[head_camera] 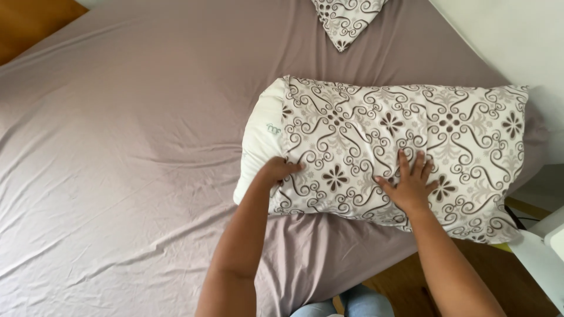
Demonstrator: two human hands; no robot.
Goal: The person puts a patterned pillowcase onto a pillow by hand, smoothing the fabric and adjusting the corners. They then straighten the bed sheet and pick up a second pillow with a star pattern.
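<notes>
Hands work a pillow (264, 141) at frame centre. Left hand (277, 171) grips the pillowcase (405, 135) edge. Right hand (411, 185) lies flat, fingers spread, grasping nothing.

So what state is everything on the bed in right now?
Pillow: lying on the bed, its white end poking out of the case.
Patterned pillowcase: pulled most of the way on.
Left hand: gripping the case's open edge.
Right hand: pressed flat on the case, fingers spread.
Mauve sheet: spread out, slightly wrinkled.
Second patterned pillow: only a corner shows.

Two bare forearms without sleeves, no rings or watch visible, light blue jeans (352, 305) at the knees
</notes>
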